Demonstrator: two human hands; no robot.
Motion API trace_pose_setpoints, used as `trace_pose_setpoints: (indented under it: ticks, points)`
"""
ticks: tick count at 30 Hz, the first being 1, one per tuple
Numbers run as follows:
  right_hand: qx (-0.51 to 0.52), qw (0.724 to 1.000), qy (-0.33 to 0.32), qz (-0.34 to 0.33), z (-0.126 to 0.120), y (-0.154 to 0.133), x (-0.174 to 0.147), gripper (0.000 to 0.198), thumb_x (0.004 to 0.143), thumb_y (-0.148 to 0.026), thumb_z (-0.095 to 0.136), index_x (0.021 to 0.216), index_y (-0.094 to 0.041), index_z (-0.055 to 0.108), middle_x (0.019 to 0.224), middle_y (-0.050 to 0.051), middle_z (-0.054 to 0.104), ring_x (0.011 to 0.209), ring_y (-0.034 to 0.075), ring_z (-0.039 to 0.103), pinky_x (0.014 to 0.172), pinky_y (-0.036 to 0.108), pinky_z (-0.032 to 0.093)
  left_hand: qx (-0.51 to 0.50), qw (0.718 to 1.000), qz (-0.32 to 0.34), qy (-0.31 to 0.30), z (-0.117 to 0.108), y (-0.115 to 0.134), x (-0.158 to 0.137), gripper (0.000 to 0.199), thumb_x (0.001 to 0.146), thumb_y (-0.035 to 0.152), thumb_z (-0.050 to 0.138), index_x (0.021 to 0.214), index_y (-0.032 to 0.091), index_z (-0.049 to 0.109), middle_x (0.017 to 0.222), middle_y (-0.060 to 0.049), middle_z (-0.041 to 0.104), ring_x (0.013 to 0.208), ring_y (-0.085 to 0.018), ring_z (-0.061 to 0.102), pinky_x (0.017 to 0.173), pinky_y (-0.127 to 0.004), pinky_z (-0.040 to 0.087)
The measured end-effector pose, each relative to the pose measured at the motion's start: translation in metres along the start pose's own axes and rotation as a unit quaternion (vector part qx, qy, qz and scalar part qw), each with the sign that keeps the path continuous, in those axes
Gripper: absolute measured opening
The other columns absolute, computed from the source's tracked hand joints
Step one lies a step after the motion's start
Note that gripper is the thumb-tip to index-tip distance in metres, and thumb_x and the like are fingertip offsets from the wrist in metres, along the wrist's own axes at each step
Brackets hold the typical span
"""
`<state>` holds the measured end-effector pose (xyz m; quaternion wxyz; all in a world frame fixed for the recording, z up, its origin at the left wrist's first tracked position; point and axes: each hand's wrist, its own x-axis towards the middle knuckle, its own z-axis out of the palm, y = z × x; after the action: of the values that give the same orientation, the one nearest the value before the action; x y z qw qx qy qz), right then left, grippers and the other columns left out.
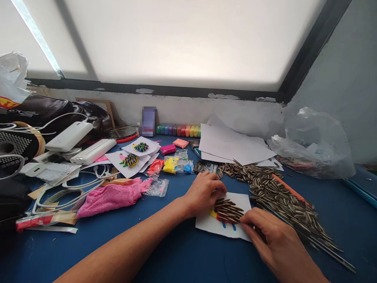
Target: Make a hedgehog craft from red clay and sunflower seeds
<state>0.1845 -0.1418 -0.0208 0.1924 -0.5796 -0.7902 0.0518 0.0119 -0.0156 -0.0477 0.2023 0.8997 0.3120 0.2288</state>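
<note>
A small white paper sheet (206,226) lies on the blue table, bearing a hedgehog-like clay figure. Its body is red clay with a yellow face part and two blue legs (234,227). Rows of striped sunflower seeds (229,212) cover its back, overlapping like spines. My left hand (206,193) rests on the sheet's upper left part, fingers curled in beside the figure; what they close on is hidden. With thumb and index finger pinched, my right hand (266,232) grips a sunflower seed at the figure's right end. Most of that seed is hidden by the fingertips.
A large pile of sunflower seeds (279,196) spreads to the right, with long metal tweezers (332,253) along its near edge. Behind lie bagged yellow clay (171,165), finished seed figures on paper (129,160) and white sheets (232,143). A pink cloth pouch (110,196) and cables lie left.
</note>
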Motion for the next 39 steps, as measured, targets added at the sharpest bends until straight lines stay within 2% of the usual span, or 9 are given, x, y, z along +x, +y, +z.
trace_pose_setpoints:
  ticks: [13,19,24,29,34,39]
  points:
    - [-0.019,1.000,-0.001,-0.011,0.003,0.002,0.001,0.022,0.093,-0.020,0.043,0.078,-0.024,0.058,0.074,0.001,0.063,0.066,0.016,0.062,0.059,0.025,0.046,0.000,1.000,-0.006,-0.001,-0.002,0.003,0.000,0.020,0.086,0.013,0.054,0.089,0.022,0.072,0.091,-0.005,0.062,0.090,-0.019,0.053,0.083,-0.033,0.039]
    - [-0.031,0.999,0.037,0.019,-0.005,0.000,0.001,0.015,0.091,-0.025,0.046,0.078,-0.025,0.054,0.068,-0.001,0.062,0.053,0.014,0.059,0.050,0.025,0.044,-0.002,1.000,-0.002,0.001,-0.001,0.001,0.001,0.020,0.085,0.013,0.054,0.090,0.022,0.072,0.092,-0.005,0.062,0.091,-0.018,0.053,0.083,-0.033,0.040]
    - [-0.050,0.997,0.048,0.039,-0.010,0.008,0.000,0.018,0.091,-0.025,0.043,0.079,-0.026,0.056,0.071,-0.001,0.065,0.058,0.016,0.063,0.053,0.026,0.046,-0.006,1.000,0.001,0.003,-0.001,0.001,0.000,0.019,0.085,0.012,0.055,0.089,0.020,0.071,0.092,-0.005,0.064,0.090,-0.019,0.054,0.084,-0.033,0.041]
    - [-0.068,0.995,0.060,0.046,-0.009,0.015,-0.001,0.022,0.091,-0.027,0.040,0.082,-0.026,0.060,0.075,0.000,0.069,0.061,0.017,0.067,0.053,0.027,0.049,-0.070,0.996,-0.003,0.056,-0.002,-0.002,0.001,0.019,0.085,0.008,0.052,0.088,0.016,0.069,0.083,-0.004,0.067,0.082,-0.016,0.058,0.079,-0.028,0.043]
    - [-0.084,0.992,0.090,0.033,-0.010,0.019,-0.001,0.027,0.093,-0.033,0.039,0.082,-0.027,0.063,0.075,-0.001,0.072,0.061,0.017,0.069,0.051,0.026,0.050,-0.122,0.985,-0.009,0.123,-0.015,-0.004,0.004,0.020,0.084,0.007,0.052,0.089,0.016,0.069,0.084,-0.002,0.069,0.080,-0.014,0.060,0.076,-0.025,0.045]
    - [-0.098,0.990,0.101,0.025,-0.009,0.026,0.000,0.034,0.096,-0.038,0.036,0.082,-0.027,0.064,0.076,0.001,0.074,0.060,0.017,0.070,0.049,0.025,0.051,-0.117,0.983,-0.028,0.137,-0.021,-0.012,0.004,0.019,0.085,0.009,0.052,0.088,0.016,0.069,0.084,-0.003,0.068,0.079,-0.014,0.059,0.072,-0.024,0.045]
